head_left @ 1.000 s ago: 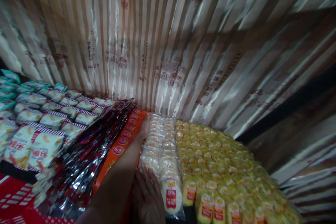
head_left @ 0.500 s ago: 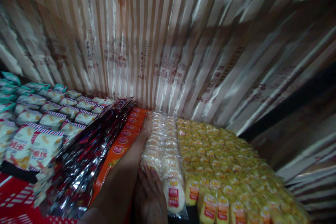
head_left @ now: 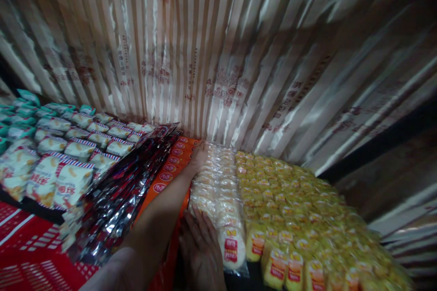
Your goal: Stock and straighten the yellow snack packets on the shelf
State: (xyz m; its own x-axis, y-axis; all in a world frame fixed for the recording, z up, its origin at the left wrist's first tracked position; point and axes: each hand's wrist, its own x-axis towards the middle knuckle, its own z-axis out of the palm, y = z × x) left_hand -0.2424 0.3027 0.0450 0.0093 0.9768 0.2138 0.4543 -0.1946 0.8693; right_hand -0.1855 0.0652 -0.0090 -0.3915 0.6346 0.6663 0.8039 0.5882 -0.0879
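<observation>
Two columns of white round crackers in clear wrappers (head_left: 221,191) run from the shelf's front edge to the back. My left arm reaches over an orange packet strip with round logos (head_left: 170,168). At the far end, my left hand (head_left: 200,157) rests between that strip and the white crackers; its fingers are too blurred and hidden to read. Near the front, my right hand (head_left: 202,248) lies with fingers stretched out against the left side of the cracker columns. Dark shiny red-and-black packets (head_left: 126,195) lean in a stack left of the orange strip.
Yellow wrapped snacks (head_left: 290,209) fill the right side. White snack bags with striped tops (head_left: 73,182) and teal bags (head_left: 22,118) stand to the left. A red plastic basket (head_left: 30,254) is at lower left. A striped, printed sheet (head_left: 205,54) hangs behind.
The view has shifted slightly, so the goods appear a little further right. Both hands keep about the same places beside the white crackers.
</observation>
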